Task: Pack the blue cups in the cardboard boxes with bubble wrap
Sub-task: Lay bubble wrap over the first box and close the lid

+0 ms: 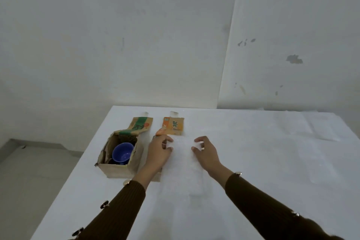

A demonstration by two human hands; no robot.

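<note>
A blue cup [121, 153] sits inside an open cardboard box [116, 170] with a green-printed flap, at the table's left side. Just right of it is a second cardboard box; I see its orange flap [174, 126] and a brown corner, while my left forearm and the wrap hide the rest. A pale, translucent sheet of bubble wrap [183, 167] lies over that spot. My left hand [158, 152] pinches the sheet's upper left edge and my right hand [206, 154] pinches its upper right edge. No other cup shows.
The white-covered table [263, 161] stretches wide to the right of my hands. Its left edge runs close beside the first box, with grey floor below. White walls stand behind the table's far edge.
</note>
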